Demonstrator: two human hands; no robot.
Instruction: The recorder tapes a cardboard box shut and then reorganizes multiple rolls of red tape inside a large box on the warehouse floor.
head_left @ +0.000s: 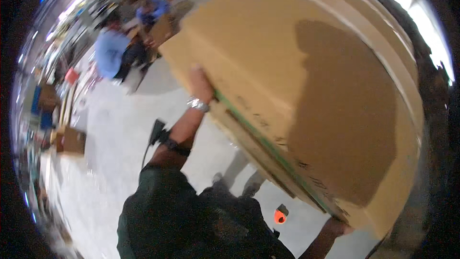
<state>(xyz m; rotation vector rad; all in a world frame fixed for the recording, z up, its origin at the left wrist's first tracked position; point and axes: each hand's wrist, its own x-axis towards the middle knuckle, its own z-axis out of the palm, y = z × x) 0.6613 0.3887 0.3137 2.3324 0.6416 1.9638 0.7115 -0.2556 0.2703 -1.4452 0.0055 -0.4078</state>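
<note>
A large flat cardboard carton slants across the right half of the head view. Dark markings and a green strip run along its near edge, where several cardboard layers show. My left hand, with a metal watch on the wrist, grips that edge toward the upper left, slightly blurred. At the lower corner, my right hand holds the same carton, its fingers partly hidden beneath the board. A dark strap with a small device circles my left forearm. My shadow falls on the carton's face.
Two people in blue tops crouch by a brown box at the upper left. A smaller cardboard box stands on the pale floor at left, near cluttered shelving. An orange object lies near my feet.
</note>
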